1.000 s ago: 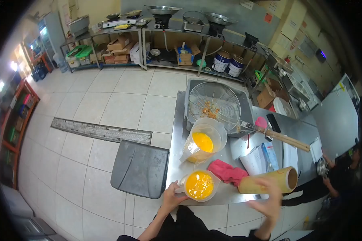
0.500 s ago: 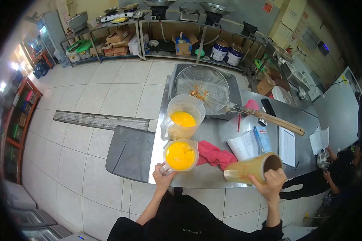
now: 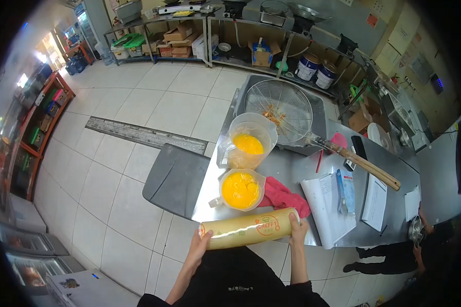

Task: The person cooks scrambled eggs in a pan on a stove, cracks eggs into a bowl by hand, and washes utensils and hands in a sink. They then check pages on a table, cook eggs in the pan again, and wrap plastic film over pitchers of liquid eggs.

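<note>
A big yellowish roll of cling film (image 3: 246, 230) with red "CHEFFY" print lies sideways in front of my body, off the near table edge. My left hand (image 3: 200, 243) grips its left end, and my right hand (image 3: 297, 229) is wrapped round the right end. Just beyond the roll stands a clear measuring jug (image 3: 216, 202) of yellow egg, its handle to the left. Behind that is a taller clear pitcher (image 3: 241, 123), also with yellow liquid inside. A red cloth (image 3: 287, 199) lies crumpled right of the smaller jug.
A wire strainer (image 3: 279, 102) with a wooden handle rests over a grey tub (image 3: 317, 110) at the table's back. Papers (image 3: 322, 210) and a clipboard (image 3: 375, 202) lie to the right. A black stool (image 3: 175, 176) stands left. Another person (image 3: 394, 258) works at far right.
The cling film roll came left from the table's right side and turned lengthwise before me. My left hand let go of the smaller jug's handle and took the roll's left end. My view shifted.
</note>
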Demonstrator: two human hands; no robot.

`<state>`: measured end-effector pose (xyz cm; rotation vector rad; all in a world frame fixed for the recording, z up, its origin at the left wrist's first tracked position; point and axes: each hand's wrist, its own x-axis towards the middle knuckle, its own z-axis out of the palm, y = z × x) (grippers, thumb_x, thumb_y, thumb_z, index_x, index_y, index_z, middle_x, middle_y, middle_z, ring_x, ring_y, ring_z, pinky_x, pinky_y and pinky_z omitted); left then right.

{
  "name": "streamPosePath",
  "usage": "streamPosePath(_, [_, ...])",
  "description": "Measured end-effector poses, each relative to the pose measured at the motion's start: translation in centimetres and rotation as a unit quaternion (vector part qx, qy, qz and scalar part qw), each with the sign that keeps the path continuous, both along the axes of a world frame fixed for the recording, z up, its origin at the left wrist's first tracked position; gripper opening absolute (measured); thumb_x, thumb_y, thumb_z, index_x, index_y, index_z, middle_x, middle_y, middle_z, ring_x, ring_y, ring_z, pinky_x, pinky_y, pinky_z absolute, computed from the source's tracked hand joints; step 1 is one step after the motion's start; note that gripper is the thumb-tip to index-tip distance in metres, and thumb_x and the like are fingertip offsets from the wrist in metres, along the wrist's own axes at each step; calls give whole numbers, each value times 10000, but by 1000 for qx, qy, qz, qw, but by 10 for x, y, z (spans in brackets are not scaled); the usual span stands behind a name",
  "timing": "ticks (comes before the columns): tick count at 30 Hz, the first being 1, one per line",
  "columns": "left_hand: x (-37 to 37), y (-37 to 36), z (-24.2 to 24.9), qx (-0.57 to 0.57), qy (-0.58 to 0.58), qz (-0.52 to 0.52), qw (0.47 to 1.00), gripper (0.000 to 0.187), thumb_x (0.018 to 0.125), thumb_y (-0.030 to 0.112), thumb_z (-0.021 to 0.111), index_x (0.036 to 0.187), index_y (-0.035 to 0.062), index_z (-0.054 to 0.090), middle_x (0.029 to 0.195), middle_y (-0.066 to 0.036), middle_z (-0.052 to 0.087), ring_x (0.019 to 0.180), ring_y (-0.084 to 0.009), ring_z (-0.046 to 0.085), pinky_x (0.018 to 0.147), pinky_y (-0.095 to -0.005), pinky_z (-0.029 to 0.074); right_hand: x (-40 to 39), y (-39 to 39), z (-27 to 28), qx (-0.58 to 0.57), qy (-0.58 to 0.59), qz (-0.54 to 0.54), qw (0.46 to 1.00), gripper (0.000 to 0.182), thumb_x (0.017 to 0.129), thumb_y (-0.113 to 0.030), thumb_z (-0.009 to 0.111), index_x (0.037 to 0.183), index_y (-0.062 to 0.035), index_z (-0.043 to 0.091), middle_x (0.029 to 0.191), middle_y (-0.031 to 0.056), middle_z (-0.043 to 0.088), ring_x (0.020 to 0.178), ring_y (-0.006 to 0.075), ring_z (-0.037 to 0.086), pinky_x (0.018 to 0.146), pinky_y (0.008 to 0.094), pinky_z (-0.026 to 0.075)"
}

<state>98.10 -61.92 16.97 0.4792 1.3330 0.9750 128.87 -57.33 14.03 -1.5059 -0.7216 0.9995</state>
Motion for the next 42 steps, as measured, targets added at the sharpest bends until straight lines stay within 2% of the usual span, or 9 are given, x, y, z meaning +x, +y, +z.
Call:
streamPosePath(4, [4,1,-1,88,53,-14,995,433,823,114,607,1182,-25,408,1071,-110,547,971,-154,534,853,-263,417,8,1,7,-19,-173,62,983,285,752,-259,690,786,15,620,742,85,588,682,138,521,618,284,416])
streamPosePath(7, [2,1,-2,109,24,-14,994,430,814,85,609,1179,-16,405,1070,-103,545,993,-146,519,866,-267,410,6,4,58,75,-453,4,888,319,732,-237,690,930,1,616,1022,149,562,965,233,513,808,348,402])
streamPosePath(9, [-2,1,-1,93,20,-34,995,420,803,61,609,1168,-9,413,1065,-97,544,990,-140,516,871,-264,403,23,8,68,93,-425,301,849,391,700,-246,701,1024,-48,607,1206,120,472,1105,295,415,931,391,329])
streamPosePath(16, [-17,22,36,152,84,-48,984,377,785,28,588,1134,0,447,1045,-82,555,973,-137,525,853,-266,411,19,31,85,75,-455,482,745,388,663,-313,702,1007,-139,655,1002,23,572,957,206,509,828,330,402])
streamPosePath(26, [-38,20,3,115,109,-62,985,450,747,18,601,1162,-14,433,1000,-81,555,939,-161,528,843,-294,415,-1,42,70,140,-595,483,627,95,692,-274,627,732,-188,644,736,-40,570,778,147,540,641,301,411])
streamPosePath(28, [-26,21,20,176,369,5,913,486,721,17,617,1165,-20,423,966,-97,550,922,-218,531,829,-325,416,-4,44,75,234,-619,469,585,113,656,-249,633,693,-154,584,716,-23,535,746,145,528,616,292,409])
streamPosePath(31, [1,35,70,334,525,-113,775,480,694,34,637,1137,-3,456,947,-126,525,897,-313,512,802,-373,416,-5,41,69,242,-618,479,574,156,629,-232,632,715,-132,550,708,-10,501,735,148,517,605,289,405])
streamPosePath(35, [61,54,58,431,293,-355,776,330,688,92,674,987,33,547,965,-95,505,872,-275,522,769,-350,431,-7,35,65,218,-611,487,585,181,626,-216,634,743,-120,536,746,-4,495,747,157,512,601,298,407])
streamPosePath(42, [120,69,24,493,417,-343,682,278,686,191,664,919,63,582,843,-80,510,814,-241,538,692,-350,451,-1,21,72,133,-511,449,721,234,596,-143,664,773,-89,520,809,39,501,787,237,495,663,333,421])
